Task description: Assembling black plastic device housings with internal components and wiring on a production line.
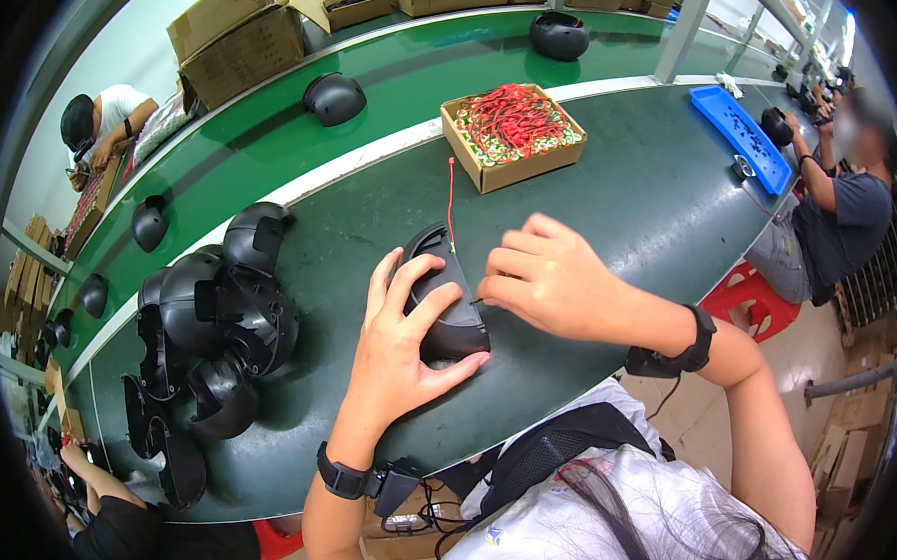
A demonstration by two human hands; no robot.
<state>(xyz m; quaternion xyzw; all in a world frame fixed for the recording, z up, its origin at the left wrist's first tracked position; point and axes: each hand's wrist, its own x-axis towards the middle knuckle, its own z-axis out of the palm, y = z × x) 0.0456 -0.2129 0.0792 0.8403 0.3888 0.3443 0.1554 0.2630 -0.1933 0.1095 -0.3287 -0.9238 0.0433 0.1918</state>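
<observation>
A black, curved plastic shell (461, 331) lies on the dark green worktop in front of me. My left hand (394, 354) grips it, fingers over the top and thumb along the near end. A thin red wire (451, 202) rises from the shell's far end. At the shell's right edge my right hand (557, 280) is closed in a pinch. A small dark tip shows at those fingertips, but what it belongs to is hidden. Beyond my hands stands a cardboard box (522, 175) heaped with red wires and green-and-white round pieces.
Black helmet-like shells (192, 309) are piled at the left of the worktop (365, 199). More shells, such as one (335, 99), sit on the green belt (414, 73) behind. A blue tray (734, 132) of small dark parts lies far right. Other people work around the line.
</observation>
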